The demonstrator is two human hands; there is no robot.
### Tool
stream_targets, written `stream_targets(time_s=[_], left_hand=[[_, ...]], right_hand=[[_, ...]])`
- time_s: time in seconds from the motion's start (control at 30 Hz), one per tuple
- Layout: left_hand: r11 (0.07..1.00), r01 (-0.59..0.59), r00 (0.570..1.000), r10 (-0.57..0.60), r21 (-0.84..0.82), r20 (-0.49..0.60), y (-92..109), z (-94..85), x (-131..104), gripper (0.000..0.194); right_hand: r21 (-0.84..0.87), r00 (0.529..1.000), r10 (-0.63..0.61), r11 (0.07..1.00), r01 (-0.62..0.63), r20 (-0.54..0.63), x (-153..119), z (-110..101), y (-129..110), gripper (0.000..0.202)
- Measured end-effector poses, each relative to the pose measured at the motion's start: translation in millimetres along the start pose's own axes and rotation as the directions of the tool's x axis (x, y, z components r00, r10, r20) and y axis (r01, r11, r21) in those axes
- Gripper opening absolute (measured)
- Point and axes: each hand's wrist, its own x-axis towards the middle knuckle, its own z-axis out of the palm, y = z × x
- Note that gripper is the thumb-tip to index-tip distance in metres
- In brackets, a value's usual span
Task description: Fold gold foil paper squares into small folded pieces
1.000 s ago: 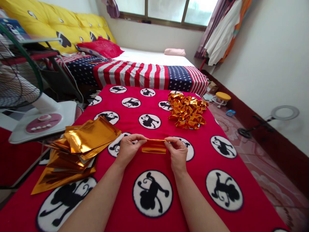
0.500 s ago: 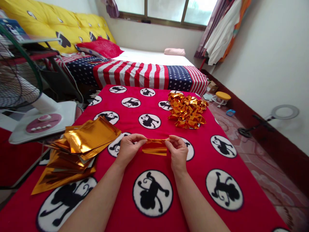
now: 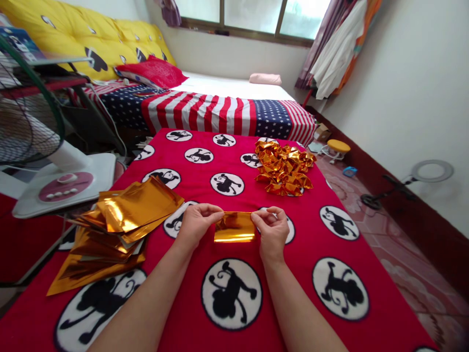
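A small shiny gold foil rectangle point(image 3: 234, 228) hangs between both hands, its top corners pinched by the left hand point(image 3: 197, 223) fingers point(image 3: 216, 215) and the right hand point(image 3: 273, 230) fingers (thumb against forefinger), just above the red monkey-print counter point(image 3: 311, 274).

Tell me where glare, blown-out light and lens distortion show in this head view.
Head view: the window is blown out to near white; the gold foil sheet, pinched between left hand and right hand, throws bright glare, as do the foil stack and folded pile; wide-angle distortion bends the wall edges and stretches the forearms; focus looks sharp throughout.
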Motion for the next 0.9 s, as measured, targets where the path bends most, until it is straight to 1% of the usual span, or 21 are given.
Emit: stream_targets(time_s=[0.1,0.13,0.17,0.2,0.27,0.33,0.43,0.53,0.7,0.73,0.83,0.9], left_hand=[[0.989,0.133,0.990,-0.129,-0.066,0.060,0,-2.9,0,0.033],[0.986,0.158,0.986,-0.154,-0.056,0.068,-1,-3.9,1,0.033],[0.987,0.160,0.986,-0.158,-0.021,0.060,-2,-4.7,1,0.031],[0.990,0.137,0.990,-0.139,0.040,0.040,-3,-5.2,2,0.029],[0.975,0.055,0.998,-0.054,0.215,-0.009,-4,-5.0,3,0.021],[0.921,-0.023,0.998,0.042,0.390,-0.041,-3,-3.3,2,0.014],[0.824,-0.102,0.987,0.155,0.557,-0.049,1,-0.6,0,0.008],[0.749,-0.142,0.976,0.214,0.648,-0.034,2,0.2,-3,0.009],[0.584,-0.071,0.965,0.244,0.808,-0.092,-4,-1.7,-4,0.011],[0.559,-0.070,0.964,0.251,0.826,-0.088,-4,-2.0,-4,0.011],[0.512,-0.103,0.965,0.261,0.853,-0.040,-5,-2.6,-2,0.012],[0.492,-0.102,0.971,0.240,0.865,-0.022,-4,-2.8,0,0.013]], right_hand=[[-0.025,0.999,0.043,0.999,-0.043,-0.003,1,0,-1,0.044],[-0.048,0.999,0.053,0.997,-0.053,0.004,2,0,-1,0.044],[-0.081,0.998,0.059,0.995,-0.058,0.014,2,0,0,0.043],[-0.124,0.998,0.059,0.991,-0.055,0.026,3,0,1,0.042],[-0.234,0.998,0.033,0.972,-0.019,0.057,4,2,4,0.038],[-0.345,0.996,-0.006,0.938,0.038,0.092,4,3,7,0.033],[-0.467,0.989,-0.047,0.878,0.108,0.140,3,5,10,0.024],[-0.558,0.984,-0.070,0.816,0.151,0.163,2,4,14,0.020],[-0.653,0.981,-0.090,0.735,0.183,0.173,2,3,17,0.017],[-0.671,0.980,-0.093,0.717,0.189,0.176,2,3,17,0.017],[-0.744,0.977,-0.094,0.635,0.208,0.193,2,5,15,0.016],[-0.797,0.975,-0.074,0.566,0.213,0.209,2,7,12,0.016]])
